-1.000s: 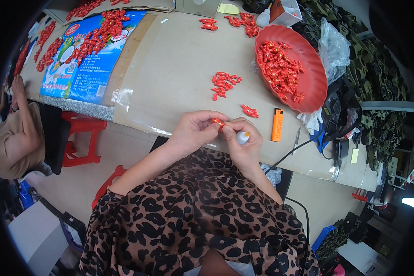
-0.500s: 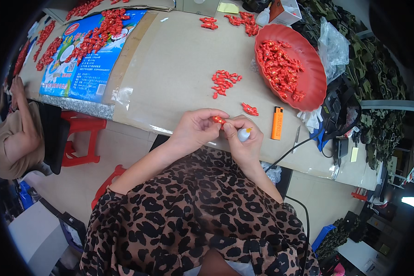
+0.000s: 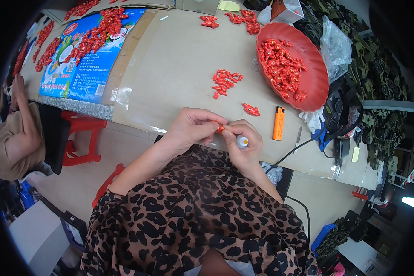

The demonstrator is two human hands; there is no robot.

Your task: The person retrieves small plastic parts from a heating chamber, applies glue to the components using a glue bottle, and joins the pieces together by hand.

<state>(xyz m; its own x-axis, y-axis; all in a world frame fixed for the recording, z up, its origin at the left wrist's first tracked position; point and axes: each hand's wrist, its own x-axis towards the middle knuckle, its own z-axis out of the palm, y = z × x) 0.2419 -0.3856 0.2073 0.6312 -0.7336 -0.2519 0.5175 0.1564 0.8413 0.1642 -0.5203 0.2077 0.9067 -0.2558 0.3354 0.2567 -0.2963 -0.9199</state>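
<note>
Item: small red piece (image 3: 220,129), pinched between our left hand (image 3: 192,129) and right hand (image 3: 245,146) (right also clamps a small white bottle (image 3: 242,141)) at the tabletop (image 3: 179,69) near edge; finished cluster (image 3: 225,82) small, red tray (image 3: 308,78) mostly full.

Two hands work at the table edge, the left hand (image 3: 191,129) and the right hand (image 3: 244,142), with one small red piece (image 3: 220,129) pinched between them and one small white bottle (image 3: 242,141) in the right.

One red bowl (image 3: 315,80) sits on the table, heaped with red pieces too many to count. One orange lighter (image 3: 278,123) lies beside it. One loose cluster of red pieces (image 3: 224,82) sits mid-table, roughly a dozen or more, and one pair of red pieces (image 3: 251,109) lies nearer.

One blue printed sheet (image 3: 85,69) carries many more. One red stool (image 3: 80,138) stands below. One other person (image 3: 18,133) sits at the left.
</note>
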